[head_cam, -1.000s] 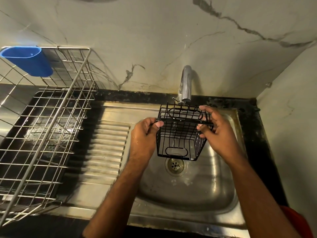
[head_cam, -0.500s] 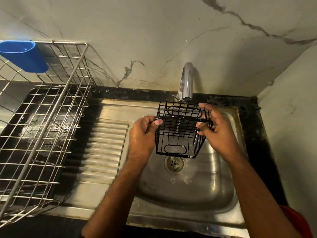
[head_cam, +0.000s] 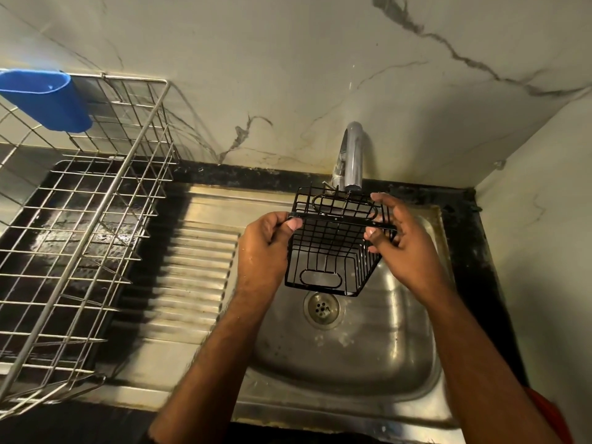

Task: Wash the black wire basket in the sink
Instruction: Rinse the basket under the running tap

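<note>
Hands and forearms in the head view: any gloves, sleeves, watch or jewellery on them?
No gloves on the left hand or right hand. Both forearms are bare to the frame edge, with no watch, bracelet or visible rings. Water droplets speckle the left wrist. Red-orange cloth shows beside the right forearm.

Quick tally: two hands, a left hand and a right hand. One black wire basket. One sink with one drain. One tap. One big steel dish rack with one blue plastic holder on it.
</note>
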A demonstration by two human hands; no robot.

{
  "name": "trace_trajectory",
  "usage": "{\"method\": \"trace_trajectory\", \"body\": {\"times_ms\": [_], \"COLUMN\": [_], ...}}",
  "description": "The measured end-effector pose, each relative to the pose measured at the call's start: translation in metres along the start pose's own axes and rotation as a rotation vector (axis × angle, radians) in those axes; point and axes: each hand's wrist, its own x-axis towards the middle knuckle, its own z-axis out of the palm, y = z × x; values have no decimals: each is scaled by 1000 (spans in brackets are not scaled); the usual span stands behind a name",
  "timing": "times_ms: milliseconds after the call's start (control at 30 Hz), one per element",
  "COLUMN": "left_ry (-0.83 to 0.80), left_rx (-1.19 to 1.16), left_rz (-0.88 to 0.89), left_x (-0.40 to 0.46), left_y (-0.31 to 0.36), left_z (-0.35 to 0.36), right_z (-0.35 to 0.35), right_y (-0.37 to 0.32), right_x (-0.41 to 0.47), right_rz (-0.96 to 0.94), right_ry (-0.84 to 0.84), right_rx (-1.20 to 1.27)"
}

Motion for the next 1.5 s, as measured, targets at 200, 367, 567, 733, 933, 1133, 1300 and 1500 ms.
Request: {"method": "trace_trajectory", "body": {"times_ms": [200, 367, 567, 733, 933, 1133, 1300, 1500], "left_ry": [-28, -18, -18, -46, -62, -65, -77, -111], "left_rx": [-12, -12, -20, -3, -7, -6, -13, 87], "left_rz": [7, 32, 25, 42, 56, 59, 13, -28], "left_x": [0, 0, 1, 0, -2, -6, -9, -15], "left_y": [1, 2, -2, -3, -3, 1, 8, 19], "left_z": [3, 2, 1, 7, 5, -7, -13, -13], "right_z": [-7, -7, -8, -13, -14, -9, -11, -17], "right_y": [-4, -5, -9, -11, -11, -12, -17, -23], "right_x": [-4, -5, -8, -11, -16, -18, -13, -10], "right_rz": [-11, -14, -6, -25, -54, -73, -109, -103], "right_ry": [35, 31, -8, 4, 28, 13, -13, -32], "right_rx": [-53, -71, -86, -108, -113, -122, -169, -304]}}
